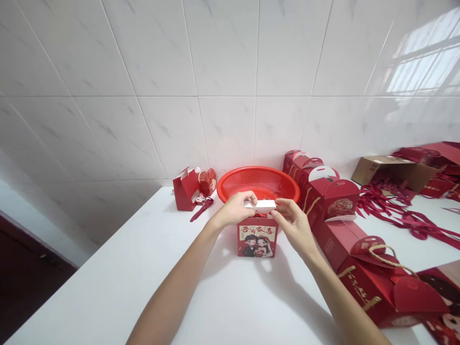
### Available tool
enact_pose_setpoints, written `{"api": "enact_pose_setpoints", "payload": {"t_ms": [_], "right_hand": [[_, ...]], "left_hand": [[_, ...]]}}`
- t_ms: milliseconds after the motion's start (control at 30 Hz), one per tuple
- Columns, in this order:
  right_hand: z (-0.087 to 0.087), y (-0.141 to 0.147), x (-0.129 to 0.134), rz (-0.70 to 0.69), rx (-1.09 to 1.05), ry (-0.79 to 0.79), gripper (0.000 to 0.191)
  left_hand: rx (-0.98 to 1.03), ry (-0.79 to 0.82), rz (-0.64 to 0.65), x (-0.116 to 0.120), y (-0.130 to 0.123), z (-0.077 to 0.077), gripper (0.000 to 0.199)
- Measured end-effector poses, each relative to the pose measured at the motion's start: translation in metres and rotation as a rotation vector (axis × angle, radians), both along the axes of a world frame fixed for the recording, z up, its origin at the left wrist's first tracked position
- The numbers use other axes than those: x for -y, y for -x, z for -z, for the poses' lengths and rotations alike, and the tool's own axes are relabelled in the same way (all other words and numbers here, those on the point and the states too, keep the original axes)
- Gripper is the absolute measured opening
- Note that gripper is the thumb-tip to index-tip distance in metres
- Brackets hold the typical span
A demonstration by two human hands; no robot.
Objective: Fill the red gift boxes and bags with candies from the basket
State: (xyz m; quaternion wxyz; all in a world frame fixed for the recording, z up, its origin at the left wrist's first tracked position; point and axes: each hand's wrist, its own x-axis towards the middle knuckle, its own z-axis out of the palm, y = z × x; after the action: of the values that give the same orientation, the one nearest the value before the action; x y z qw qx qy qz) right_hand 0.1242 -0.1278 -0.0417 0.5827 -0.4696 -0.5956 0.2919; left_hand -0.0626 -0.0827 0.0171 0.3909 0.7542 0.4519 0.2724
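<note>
A red gift box stands upright on the white table, its front printed with a cartoon wedding couple and Chinese characters. At its top, the white inner side of a flap shows between my hands. My left hand is closed on the flap's left end, fingers bent over it. Gripping the right end is my right hand, thumb and fingers pinched at the edge. Something red and shiny shows just inside the box's opening; what it is I cannot tell.
Behind the box stands a red plastic basket. A small red box, a heart-shaped box and a dark red ribbon sit to its left. Rightward are several red boxes, loose ribbons and a cardboard box. A tiled wall rises behind.
</note>
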Motion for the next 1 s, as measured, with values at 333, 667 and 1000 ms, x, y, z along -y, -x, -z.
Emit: {"api": "enact_pose_setpoints", "payload": {"t_ms": [333,667,1000], "right_hand": [[0.003,0.000,-0.001,-0.037,-0.024,0.016,0.041],[0.005,0.000,-0.003,-0.038,-0.020,-0.002,0.036],[0.001,0.001,0.001,-0.032,0.020,-0.022,0.038]], "left_hand": [[0.001,0.108,0.123,-0.004,0.018,-0.009,0.038],[-0.077,0.072,0.372,-0.008,0.041,-0.020,0.037],[-0.152,0.000,0.370,-0.007,0.035,-0.019,0.011]]}}
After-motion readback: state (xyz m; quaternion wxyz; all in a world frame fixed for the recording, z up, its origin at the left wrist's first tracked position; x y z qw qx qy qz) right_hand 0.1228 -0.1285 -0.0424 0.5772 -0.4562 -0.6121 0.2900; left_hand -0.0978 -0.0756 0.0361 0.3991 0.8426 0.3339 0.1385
